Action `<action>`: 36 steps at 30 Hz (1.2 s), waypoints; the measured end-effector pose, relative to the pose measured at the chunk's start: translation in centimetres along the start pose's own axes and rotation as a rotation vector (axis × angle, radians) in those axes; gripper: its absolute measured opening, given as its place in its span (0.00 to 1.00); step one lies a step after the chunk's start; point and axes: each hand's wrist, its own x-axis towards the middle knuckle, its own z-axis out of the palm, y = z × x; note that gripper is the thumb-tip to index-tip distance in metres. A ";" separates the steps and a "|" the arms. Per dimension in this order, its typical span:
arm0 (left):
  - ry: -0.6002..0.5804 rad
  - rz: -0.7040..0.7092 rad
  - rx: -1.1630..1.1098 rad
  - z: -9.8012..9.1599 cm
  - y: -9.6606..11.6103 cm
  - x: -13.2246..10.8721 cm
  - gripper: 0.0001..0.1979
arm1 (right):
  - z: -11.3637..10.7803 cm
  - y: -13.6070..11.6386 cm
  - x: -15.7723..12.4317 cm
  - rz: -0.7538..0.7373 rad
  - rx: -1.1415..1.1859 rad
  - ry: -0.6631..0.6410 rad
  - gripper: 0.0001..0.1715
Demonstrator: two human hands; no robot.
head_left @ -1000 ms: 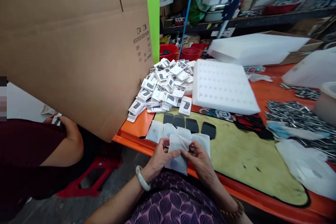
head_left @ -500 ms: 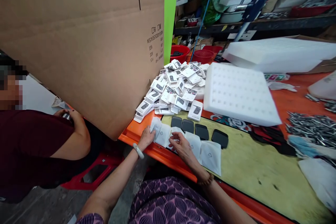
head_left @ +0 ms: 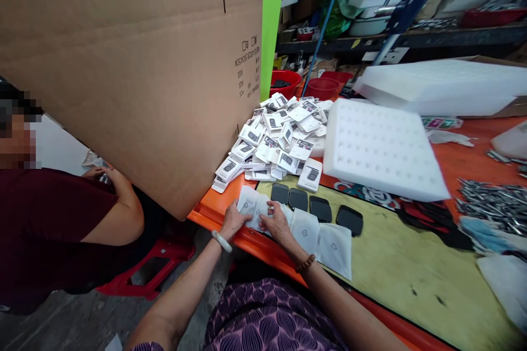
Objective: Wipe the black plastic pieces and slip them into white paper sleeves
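Along the table's near edge lies an overlapping row of thin white pouches, each printed with a small triangle. My left hand (head_left: 234, 220) grips the lower left edge of the leftmost white pouch (head_left: 247, 201). Over the neighbouring pouch (head_left: 258, 211) is my right hand (head_left: 276, 224), its thumb and bent fingers apart and the tips touching the pouch. To the right, two more pouches lie flat, a middle pouch (head_left: 305, 230) and an end pouch (head_left: 335, 249). Behind the row sit several dark rounded-square pads, among them a left pad (head_left: 280, 193) and a right pad (head_left: 349, 220).
A heap of small white printed boxes (head_left: 284, 137) lies behind the pads. A large cardboard carton (head_left: 135, 77) stands at the left, with a seated person (head_left: 61, 225) beyond it. White foam (head_left: 379, 148) and metal parts (head_left: 494, 203) occupy the right of the orange table (head_left: 453, 145).
My right hand has moved left along the row, from the third pouch towards the second. My left hand stays at the leftmost pouch. The view has shifted slightly.
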 end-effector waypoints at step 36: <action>0.446 -0.153 -0.966 -8.2 -7.2 -13.9 0.30 | 7.0 -1.5 -5.5 -0.140 0.012 -0.696 0.21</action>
